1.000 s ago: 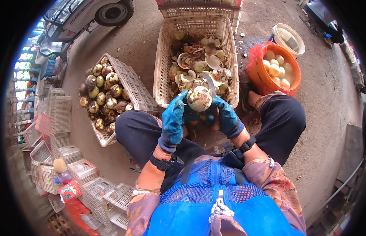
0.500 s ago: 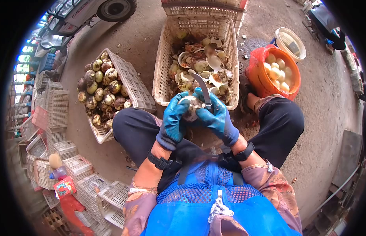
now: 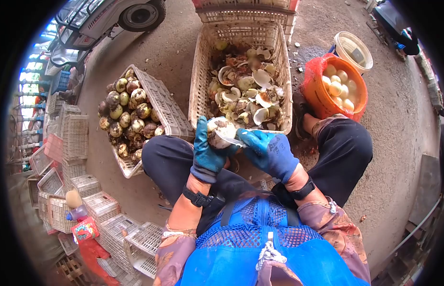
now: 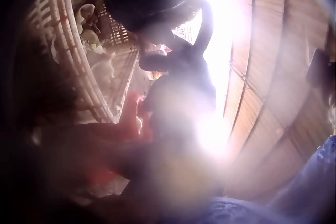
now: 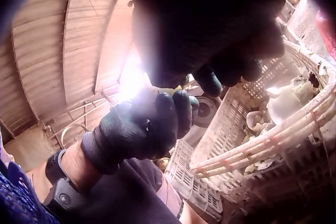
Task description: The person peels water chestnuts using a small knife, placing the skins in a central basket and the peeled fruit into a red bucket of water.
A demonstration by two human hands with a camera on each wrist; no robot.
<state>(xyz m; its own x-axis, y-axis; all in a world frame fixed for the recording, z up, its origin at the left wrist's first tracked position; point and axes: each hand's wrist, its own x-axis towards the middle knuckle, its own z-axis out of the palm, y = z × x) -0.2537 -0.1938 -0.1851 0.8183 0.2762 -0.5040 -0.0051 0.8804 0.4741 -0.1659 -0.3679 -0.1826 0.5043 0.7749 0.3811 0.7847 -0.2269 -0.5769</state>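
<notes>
In the head view the gloved left hand holds a round, pale item with brown patches, its fingers round the left side and underneath. The gloved right hand grips a knife, whose blade lies against the item's lower right side. Both hands are just in front of a crate of broken pale shells and scraps. The right wrist view shows the left hand curled, with the right hand dark above it. Glare blurs the left wrist view.
A tilted crate of brown-stained round items stands at the left. On the right are an orange bucket of smooth pale round items and a white bucket. Stacked crates line the far left; a vehicle wheel is behind.
The blade, raised over the crate half a second ago, now lies low against the item. The right hand has turned and shifted slightly right, and the left fingers have straightened upward beside the item.
</notes>
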